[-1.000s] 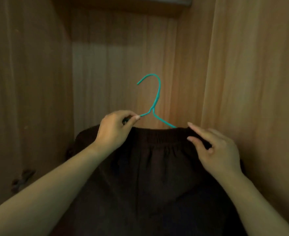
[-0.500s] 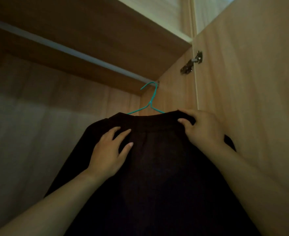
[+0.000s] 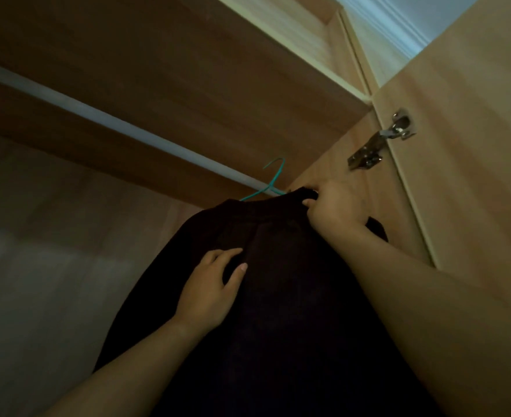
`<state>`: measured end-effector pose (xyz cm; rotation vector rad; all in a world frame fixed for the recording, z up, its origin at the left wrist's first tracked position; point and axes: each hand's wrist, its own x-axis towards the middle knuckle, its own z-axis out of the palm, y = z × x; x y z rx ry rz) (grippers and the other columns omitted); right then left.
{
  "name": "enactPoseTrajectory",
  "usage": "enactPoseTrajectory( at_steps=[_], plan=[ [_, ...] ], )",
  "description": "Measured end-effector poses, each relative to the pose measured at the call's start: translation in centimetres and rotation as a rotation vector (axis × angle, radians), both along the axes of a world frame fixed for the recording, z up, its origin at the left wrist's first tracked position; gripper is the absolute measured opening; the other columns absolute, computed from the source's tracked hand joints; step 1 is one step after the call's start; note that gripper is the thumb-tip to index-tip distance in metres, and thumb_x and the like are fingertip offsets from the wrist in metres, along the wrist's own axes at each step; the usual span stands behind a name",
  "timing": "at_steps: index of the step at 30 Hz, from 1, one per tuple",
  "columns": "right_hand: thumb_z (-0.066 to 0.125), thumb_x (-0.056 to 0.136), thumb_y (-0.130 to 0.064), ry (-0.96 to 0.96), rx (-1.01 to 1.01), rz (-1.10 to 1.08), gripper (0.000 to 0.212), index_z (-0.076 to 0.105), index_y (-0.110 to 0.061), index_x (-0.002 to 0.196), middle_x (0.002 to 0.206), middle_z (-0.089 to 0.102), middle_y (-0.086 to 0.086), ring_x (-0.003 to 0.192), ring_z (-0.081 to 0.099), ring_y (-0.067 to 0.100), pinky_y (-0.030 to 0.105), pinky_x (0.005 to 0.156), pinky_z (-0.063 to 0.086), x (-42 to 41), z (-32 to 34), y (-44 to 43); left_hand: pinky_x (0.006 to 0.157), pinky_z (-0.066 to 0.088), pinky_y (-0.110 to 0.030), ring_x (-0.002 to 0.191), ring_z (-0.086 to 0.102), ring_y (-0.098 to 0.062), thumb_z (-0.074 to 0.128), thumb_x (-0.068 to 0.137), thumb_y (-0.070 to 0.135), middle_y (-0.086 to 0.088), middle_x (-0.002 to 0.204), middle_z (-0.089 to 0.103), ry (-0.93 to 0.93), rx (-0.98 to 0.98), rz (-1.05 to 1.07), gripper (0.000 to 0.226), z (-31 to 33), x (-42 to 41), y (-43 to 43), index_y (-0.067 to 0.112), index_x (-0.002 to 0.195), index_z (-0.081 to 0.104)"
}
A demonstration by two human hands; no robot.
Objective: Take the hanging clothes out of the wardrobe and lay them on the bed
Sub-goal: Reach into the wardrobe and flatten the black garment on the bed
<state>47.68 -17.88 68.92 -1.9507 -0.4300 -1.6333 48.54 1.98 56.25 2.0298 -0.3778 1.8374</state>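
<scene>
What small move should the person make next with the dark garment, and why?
Probably lift the right hand a little, so the teal hanger comes clear of the rail. That hand grips the dark garment at its top, the left hand rests on it, and the hook sits at the rail.

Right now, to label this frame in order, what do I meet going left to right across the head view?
Left hand resting flat on the dark garment → teal hanger hook → right hand gripping the garment's top edge → metal door hinge.
</scene>
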Motion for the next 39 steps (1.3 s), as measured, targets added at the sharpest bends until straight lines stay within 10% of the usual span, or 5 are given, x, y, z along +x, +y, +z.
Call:
enactPoseTrajectory(
  at_steps=[11,18,26,35,39],
  plan=[
    [0.051,0.095,-0.030,-0.136,-0.244,-0.225,0.032,0.058,-0.011,0.119,0.112,0.061,0.014,0.097,0.057,0.028,0.030,0.067,0.039,5.5,-3.7,4.9,0.096,0.045,-0.035,0.119,0.046,-0.013,0.026,0.089,0.063,0.006,0.136,0.045,0.088,0.170,0.108,0.057,-4.6,4.1,3.9,0.035,0.137,0.041],
    [0.053,0.090,-0.044,-0.288,-0.119,-0.213,0.056,0.039,-0.025,0.140,0.154,0.020,0.009,0.142,0.010,0.029,0.048,0.113,0.000,3.7,-22.2,3.6,0.100,0.041,-0.037,0.124,0.042,-0.013,0.016,0.080,0.068,0.007,0.138,0.041,0.254,0.232,-0.029,0.071,-15.2,4.6,5.0,0.035,0.137,0.040],
    [0.048,0.083,-0.051,0.048,-0.184,-0.152,0.067,0.032,-0.029,0.143,0.157,0.012,-0.003,0.144,0.007,0.019,0.036,0.112,0.011,-0.2,-49.2,0.0,0.099,0.025,-0.023,0.128,0.018,0.003,0.026,0.081,0.068,0.012,0.150,0.021,0.353,0.147,-0.286,0.060,-31.8,4.3,4.3,0.045,0.136,0.032],
    [0.059,0.079,-0.035,0.059,-0.007,-0.310,0.056,0.045,-0.015,0.130,0.139,0.038,0.021,0.124,0.042,0.041,0.044,0.105,0.033,-8.1,-58.6,-2.2,0.107,0.038,-0.043,0.132,0.038,-0.010,0.055,0.080,0.059,0.010,0.146,0.035,0.837,-0.303,-0.913,0.068,-44.1,-0.2,-1.8,0.048,0.135,0.016],
    [0.054,0.084,-0.029,0.194,0.103,-0.240,0.060,0.037,-0.012,0.139,0.143,0.031,0.015,0.130,0.035,0.023,0.020,0.109,0.026,-8.8,-60.6,-2.1,0.107,0.039,-0.041,0.127,0.043,-0.003,0.055,0.080,0.041,0.012,0.144,0.038,0.949,-0.354,-1.096,0.078,-46.8,-0.9,-4.4,0.037,0.144,0.010]
  ],
)
